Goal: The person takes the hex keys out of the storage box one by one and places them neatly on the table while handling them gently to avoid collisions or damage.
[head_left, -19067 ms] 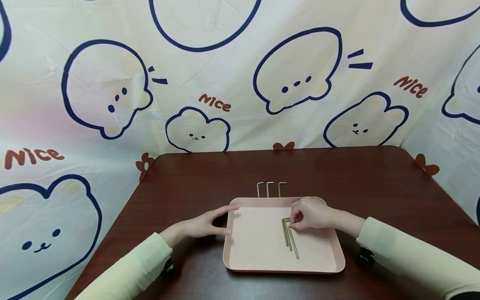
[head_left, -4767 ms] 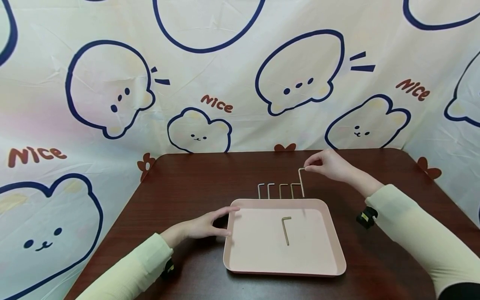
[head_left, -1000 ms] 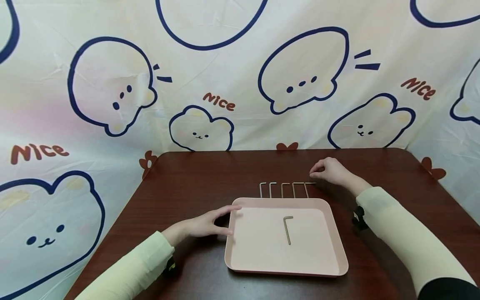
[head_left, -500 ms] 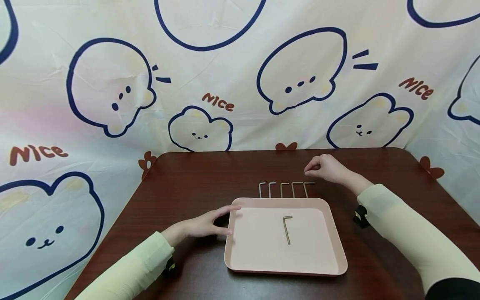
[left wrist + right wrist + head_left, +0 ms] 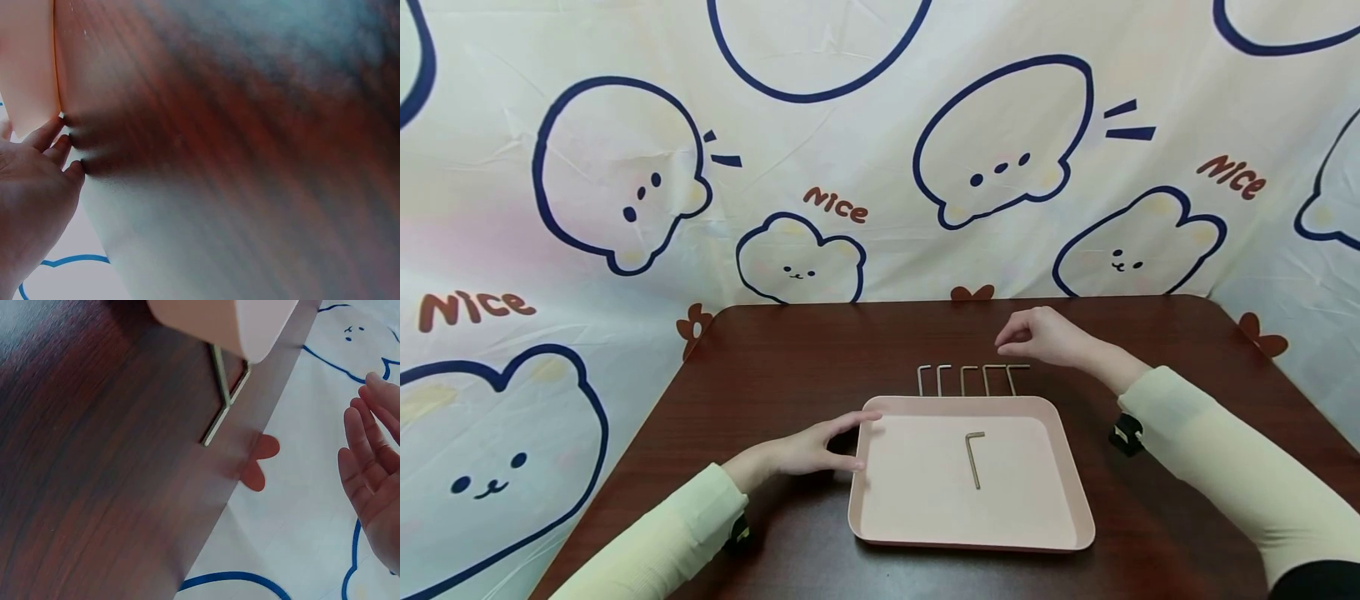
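Note:
My left hand (image 5: pixel 811 446) rests on the left rim of a pale pink tray (image 5: pixel 917 517); index finger and thumb lie over the edge. In the left wrist view, other fingers of that left hand (image 5: pixel 37 175) touch the table beside the tray (image 5: pixel 28 69). One hex key (image 5: pixel 972 460) lies in the tray. Behind the far rim several hex keys stand out in a row, their lower ends hidden, the rightmost hex key (image 5: pixel 1011 379) slanted. My right hand (image 5: pixel 1048 337) hovers above and right of them, holding nothing; in the right wrist view the right hand (image 5: pixel 378 465) has loose fingers.
The dark brown wooden table (image 5: pixel 790 367) reaches back to a printed cloth (image 5: pixel 880 167) with bear drawings. Another cloth side hangs along the table's right. Short arms of the leftmost hex keys (image 5: pixel 922 368) point right.
My right hand has let go of the rightmost hex key and moved up and left. Compared with much earlier, more hex keys stand behind the tray and fewer lie in it. The left hand stays put.

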The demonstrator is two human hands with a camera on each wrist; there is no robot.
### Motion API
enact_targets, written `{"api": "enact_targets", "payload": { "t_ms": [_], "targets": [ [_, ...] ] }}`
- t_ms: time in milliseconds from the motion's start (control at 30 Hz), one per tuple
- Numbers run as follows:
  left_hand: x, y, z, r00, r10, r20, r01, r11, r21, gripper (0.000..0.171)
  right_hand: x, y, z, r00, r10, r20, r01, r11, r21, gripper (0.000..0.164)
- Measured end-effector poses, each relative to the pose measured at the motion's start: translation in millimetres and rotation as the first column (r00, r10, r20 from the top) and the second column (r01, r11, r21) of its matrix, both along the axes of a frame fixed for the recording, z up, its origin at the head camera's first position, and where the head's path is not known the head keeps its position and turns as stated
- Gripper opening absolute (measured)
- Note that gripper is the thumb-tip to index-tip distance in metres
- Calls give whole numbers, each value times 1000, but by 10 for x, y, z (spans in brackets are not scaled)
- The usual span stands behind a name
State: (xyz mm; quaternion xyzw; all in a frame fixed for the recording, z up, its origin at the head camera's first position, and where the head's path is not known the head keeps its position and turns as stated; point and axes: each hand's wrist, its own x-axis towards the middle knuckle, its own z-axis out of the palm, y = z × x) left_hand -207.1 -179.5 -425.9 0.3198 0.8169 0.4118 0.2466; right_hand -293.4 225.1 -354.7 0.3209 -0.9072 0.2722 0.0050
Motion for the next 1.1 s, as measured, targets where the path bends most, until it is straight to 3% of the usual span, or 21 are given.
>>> {"api": "enact_targets", "payload": {
  "t_ms": [167,633,1100],
  "targets": [
    [-3,1,0,1000,2,7,-2,1000,2,70,85,-82,48,999,-8,43,8,1000,-4,10],
    [0,2,-6,1000,-3,0,3,1000,2,70,270,-217,46,994,65,84,-64,998,-12,19],
    [-1,-2,-17,1000,1,4,-1,1000,6,70,417,-359,-61,980,152,127,-147,988,-53,21]
  ]
}}
